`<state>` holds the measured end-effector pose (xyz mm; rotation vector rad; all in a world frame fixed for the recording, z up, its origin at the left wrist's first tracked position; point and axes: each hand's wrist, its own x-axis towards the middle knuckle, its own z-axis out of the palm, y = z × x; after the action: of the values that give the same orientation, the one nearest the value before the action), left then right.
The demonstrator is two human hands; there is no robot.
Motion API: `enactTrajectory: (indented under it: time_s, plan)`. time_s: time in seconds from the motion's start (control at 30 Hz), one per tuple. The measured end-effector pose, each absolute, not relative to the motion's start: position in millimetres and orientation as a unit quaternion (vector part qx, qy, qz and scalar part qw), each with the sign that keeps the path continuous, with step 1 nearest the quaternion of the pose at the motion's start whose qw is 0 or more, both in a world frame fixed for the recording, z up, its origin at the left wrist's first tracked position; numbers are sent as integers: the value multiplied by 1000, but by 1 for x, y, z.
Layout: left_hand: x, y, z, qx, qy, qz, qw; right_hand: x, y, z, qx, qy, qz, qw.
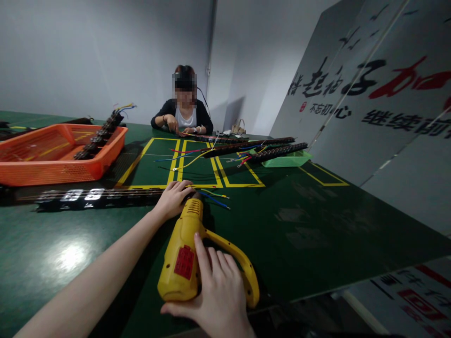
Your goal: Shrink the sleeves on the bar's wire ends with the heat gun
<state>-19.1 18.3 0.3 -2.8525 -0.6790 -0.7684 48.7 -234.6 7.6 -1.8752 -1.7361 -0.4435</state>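
Note:
My right hand (213, 291) grips the rear of a yellow heat gun (183, 249) with a red label, its nozzle aimed away from me at the end of a long black strip (95, 197). My left hand (173, 197) is closed over that strip's right end, just ahead of the nozzle. Yellow, green and blue wires (216, 196) stick out of the strip's end onto the green table (299, 225).
An orange basket (52, 157) at the left holds another black strip. Several more strips with coloured wires (253, 148) and a green tray (287, 161) lie further back. A seated person (183, 115) works across the table. Large printed boards (380, 103) lean at the right.

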Motion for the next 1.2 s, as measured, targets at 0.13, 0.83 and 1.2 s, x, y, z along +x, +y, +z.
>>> enactTrajectory:
  time_s: [0.13,0.83,1.2]
  plan:
    - [-17,20,-3,-928,-249,-270,68,63,-242,14,-694,-654,-156,256]
    - [-16,23,-6,-923,-258,-284,28,77,-257,6,-737,-601,-211,226]
    - [-16,23,-6,-924,-259,-280,33,46,-231,9,-719,-607,-231,245]
